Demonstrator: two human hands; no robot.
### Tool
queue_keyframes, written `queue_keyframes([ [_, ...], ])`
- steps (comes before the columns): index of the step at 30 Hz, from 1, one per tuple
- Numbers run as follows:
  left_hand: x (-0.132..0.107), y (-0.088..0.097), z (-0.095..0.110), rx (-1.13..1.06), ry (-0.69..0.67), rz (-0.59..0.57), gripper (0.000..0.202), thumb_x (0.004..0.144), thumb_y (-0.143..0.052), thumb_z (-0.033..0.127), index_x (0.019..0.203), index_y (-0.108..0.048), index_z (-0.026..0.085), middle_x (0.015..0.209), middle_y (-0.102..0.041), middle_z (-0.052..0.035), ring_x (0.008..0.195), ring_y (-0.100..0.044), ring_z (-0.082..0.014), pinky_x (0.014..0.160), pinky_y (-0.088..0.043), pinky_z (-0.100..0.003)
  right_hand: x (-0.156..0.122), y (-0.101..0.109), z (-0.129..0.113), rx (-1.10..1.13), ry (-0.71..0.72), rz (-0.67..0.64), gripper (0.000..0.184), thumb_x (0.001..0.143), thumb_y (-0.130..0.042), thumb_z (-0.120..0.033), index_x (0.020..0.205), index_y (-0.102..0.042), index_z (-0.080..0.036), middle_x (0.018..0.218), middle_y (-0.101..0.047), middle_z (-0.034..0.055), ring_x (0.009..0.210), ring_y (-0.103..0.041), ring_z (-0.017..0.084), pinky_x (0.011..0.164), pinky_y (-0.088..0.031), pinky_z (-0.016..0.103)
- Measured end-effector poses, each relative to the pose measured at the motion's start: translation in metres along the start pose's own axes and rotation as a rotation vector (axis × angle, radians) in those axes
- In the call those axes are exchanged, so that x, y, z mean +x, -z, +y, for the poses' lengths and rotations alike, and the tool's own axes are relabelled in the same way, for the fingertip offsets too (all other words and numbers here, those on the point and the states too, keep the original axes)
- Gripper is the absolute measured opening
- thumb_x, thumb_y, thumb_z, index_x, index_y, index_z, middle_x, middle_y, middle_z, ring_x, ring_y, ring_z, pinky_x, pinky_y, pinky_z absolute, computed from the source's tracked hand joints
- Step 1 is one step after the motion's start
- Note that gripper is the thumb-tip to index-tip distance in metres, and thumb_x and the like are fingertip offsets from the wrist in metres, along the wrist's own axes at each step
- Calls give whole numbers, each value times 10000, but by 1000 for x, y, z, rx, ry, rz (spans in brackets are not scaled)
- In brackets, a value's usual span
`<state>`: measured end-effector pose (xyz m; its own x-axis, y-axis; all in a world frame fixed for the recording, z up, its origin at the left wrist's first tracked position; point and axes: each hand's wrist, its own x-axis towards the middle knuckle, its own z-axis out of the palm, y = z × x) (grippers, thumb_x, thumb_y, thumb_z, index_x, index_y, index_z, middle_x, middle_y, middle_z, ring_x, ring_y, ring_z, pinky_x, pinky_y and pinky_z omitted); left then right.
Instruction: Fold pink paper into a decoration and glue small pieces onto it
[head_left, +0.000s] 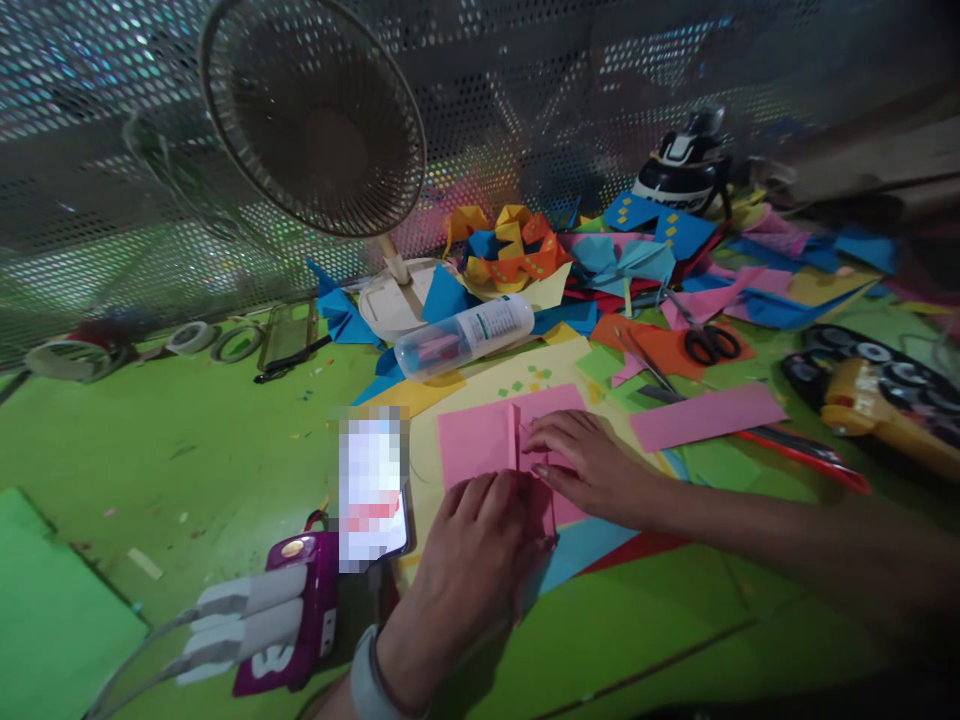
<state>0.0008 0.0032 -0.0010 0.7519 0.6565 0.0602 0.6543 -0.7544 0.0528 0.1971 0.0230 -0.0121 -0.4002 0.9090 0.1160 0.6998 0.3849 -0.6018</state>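
Observation:
A pink paper sheet (480, 440) lies on a yellow sheet (480, 390) on the green floor, with a raised fold down its middle. My left hand (480, 550) rests on the near part of the pink paper, fingers bent and pressing the fold. My right hand (585, 465) lies flat on the paper's right half, fingers stretched toward the crease. A blue sheet (592, 550) and a red one peek out underneath.
A phone (373, 495) leans on a purple pouch (292, 610) at the left. A plastic bottle (465, 335), a standing fan (315, 110), black scissors (705, 340), a pink strip (705, 415), tape rolls (214, 340), a yellow tool (877, 410) and several colored paper folds lie around.

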Motion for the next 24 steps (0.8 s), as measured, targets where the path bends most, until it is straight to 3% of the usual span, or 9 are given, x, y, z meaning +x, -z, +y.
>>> queue_keyframes([
  [10, 0, 0, 1, -20, 21, -16, 350, 888, -418, 430, 1115, -499, 176, 1132, -522, -93, 998, -488, -246, 797, -434, -413, 0, 0, 3, -16, 13, -38, 207, 867, -467, -209, 1048, -563, -242, 1112, -547, 29, 1058, -457, 193, 934, -335, 400],
  [14, 0, 1, 2, -28, 28, -21, 337, 884, -436, 423, 1116, -490, 185, 1128, -520, -85, 997, -487, -244, 794, -435, -415, 3, 2, 9, 86, 40, -23, 246, 852, -456, -145, 1045, -572, -247, 1089, -562, 34, 1072, -475, 184, 940, -360, 401],
  [19, 0, 0, 4, -32, 21, 30, 316, 871, -466, 412, 1094, -501, 190, 1106, -523, -77, 979, -496, -238, 776, -443, -408, 11, 17, 8, 298, -116, 54, 193, 793, -540, -220, 982, -567, -197, 993, -606, 50, 895, -575, 148, 786, -467, 306],
  [21, 0, -2, 4, -25, 30, 45, 305, 863, -478, 407, 1053, -520, 172, 1087, -528, -85, 974, -495, -241, 781, -440, -412, 15, 21, 8, 262, -202, -59, 137, 758, -584, -294, 836, -588, -181, 806, -635, 28, 722, -593, 142, 642, -476, 269],
  [24, 0, -4, 5, -11, 36, 58, 290, 854, -488, 392, 1012, -539, 154, 1050, -538, -97, 946, -500, -242, 773, -439, -411, 22, 22, 11, 307, -315, -388, 226, 740, -590, -376, 652, -574, -169, 524, -585, -9, 472, -543, 118, 429, -402, 221],
])
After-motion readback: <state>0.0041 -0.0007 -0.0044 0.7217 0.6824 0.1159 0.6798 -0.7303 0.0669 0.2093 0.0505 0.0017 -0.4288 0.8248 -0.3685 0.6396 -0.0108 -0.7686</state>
